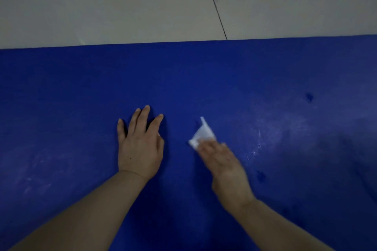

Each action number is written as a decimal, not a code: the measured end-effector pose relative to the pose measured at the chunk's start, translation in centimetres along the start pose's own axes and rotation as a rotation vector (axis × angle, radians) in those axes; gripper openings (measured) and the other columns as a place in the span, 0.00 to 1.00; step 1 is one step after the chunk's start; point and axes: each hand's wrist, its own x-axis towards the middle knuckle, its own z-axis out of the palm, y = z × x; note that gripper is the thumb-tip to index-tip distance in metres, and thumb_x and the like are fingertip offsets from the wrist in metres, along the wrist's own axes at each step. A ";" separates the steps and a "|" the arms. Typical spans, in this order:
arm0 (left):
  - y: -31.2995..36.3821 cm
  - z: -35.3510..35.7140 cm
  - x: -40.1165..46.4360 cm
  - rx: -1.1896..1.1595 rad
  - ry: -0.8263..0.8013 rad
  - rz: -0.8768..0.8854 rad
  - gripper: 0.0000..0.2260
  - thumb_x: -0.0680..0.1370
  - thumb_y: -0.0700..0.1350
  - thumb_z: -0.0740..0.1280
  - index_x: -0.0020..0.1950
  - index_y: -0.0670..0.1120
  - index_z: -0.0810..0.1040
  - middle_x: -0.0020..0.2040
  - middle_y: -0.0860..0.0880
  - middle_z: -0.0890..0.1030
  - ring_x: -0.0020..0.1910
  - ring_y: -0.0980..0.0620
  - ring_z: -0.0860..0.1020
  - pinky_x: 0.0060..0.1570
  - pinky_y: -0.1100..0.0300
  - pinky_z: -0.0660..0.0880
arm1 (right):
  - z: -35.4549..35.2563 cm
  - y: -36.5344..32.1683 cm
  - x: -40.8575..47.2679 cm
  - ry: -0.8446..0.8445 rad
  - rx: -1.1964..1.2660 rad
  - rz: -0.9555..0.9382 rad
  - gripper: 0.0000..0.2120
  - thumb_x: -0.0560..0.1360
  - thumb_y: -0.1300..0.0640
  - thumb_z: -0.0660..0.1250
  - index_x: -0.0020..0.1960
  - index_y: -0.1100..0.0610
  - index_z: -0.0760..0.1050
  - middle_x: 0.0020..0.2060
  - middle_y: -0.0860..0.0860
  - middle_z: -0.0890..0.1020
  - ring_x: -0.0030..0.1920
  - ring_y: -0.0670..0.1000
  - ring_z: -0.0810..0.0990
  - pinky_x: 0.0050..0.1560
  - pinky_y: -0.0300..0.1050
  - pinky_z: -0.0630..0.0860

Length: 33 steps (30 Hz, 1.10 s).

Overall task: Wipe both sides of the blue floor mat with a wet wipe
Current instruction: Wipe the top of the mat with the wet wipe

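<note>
The blue floor mat (204,79) lies flat on the tiled floor (122,6); the left hand (140,144) presses it with fingers spread. The right hand (224,165) is blurred on the wet wipe (202,134), grip unclear. The bunched wipe could slip free or skip patches, and 1 side remains.

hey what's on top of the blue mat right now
On the blue floor mat, the left hand rests flat and the right hand presses a white wet wipe. The floor under the mat is covered.

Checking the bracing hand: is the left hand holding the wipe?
No, the left hand lies flat on the mat; the right hand has the wipe.
</note>
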 end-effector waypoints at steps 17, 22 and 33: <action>0.2 0.0 0.0 0.004 -0.011 -0.017 0.22 0.76 0.42 0.61 0.70 0.46 0.72 0.74 0.42 0.66 0.74 0.43 0.61 0.70 0.35 0.53 | -0.9 -1.2 -1.0 0.139 0.424 0.334 0.26 0.75 0.40 0.57 0.71 0.46 0.65 0.67 0.33 0.68 0.69 0.31 0.61 0.71 0.33 0.58; 0.3 -0.1 0.0 0.001 -0.018 -0.027 0.22 0.76 0.42 0.61 0.70 0.46 0.71 0.74 0.42 0.65 0.74 0.44 0.60 0.71 0.36 0.52 | -1.1 -0.5 -0.1 0.056 0.327 0.317 0.25 0.75 0.44 0.63 0.71 0.47 0.66 0.69 0.35 0.66 0.69 0.33 0.61 0.69 0.33 0.60; 0.2 -0.1 0.0 0.003 -0.023 -0.032 0.22 0.76 0.43 0.58 0.71 0.47 0.71 0.75 0.42 0.64 0.75 0.44 0.60 0.71 0.36 0.51 | -1.8 0.9 2.9 0.007 -0.330 0.538 0.26 0.78 0.58 0.52 0.76 0.60 0.59 0.76 0.54 0.59 0.75 0.57 0.58 0.71 0.63 0.49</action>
